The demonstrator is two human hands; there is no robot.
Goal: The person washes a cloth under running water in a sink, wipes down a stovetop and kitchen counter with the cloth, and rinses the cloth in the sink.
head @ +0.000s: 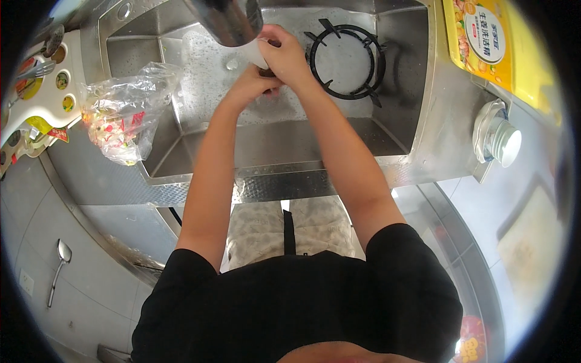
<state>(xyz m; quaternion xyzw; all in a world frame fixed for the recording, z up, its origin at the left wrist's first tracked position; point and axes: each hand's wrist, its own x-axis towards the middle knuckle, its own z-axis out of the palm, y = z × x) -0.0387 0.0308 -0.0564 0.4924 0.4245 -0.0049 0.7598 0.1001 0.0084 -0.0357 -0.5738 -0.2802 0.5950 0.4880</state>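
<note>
Both of my hands are together over a stainless steel sink [272, 140] with foamy, wet suds on its floor. A white object [257, 53], too covered to name, is gripped between them, just below a dark metal cylinder [236, 27] at the top. My left hand [254, 86] is at its lower side, the fingers partly hidden. My right hand [283, 56] has its thumb and fingers around the upper side. A black metal pan support ring [380, 68] lies in the sink, right of my right hand.
A clear plastic bag [131, 113] with contents hangs over the sink's left rim. Utensils stand in a white holder [68, 45] at far left. A yellow detergent pouch [490, 41] and stacked dishes [492, 134] are at the right. A metal spoon [59, 267] is at lower left.
</note>
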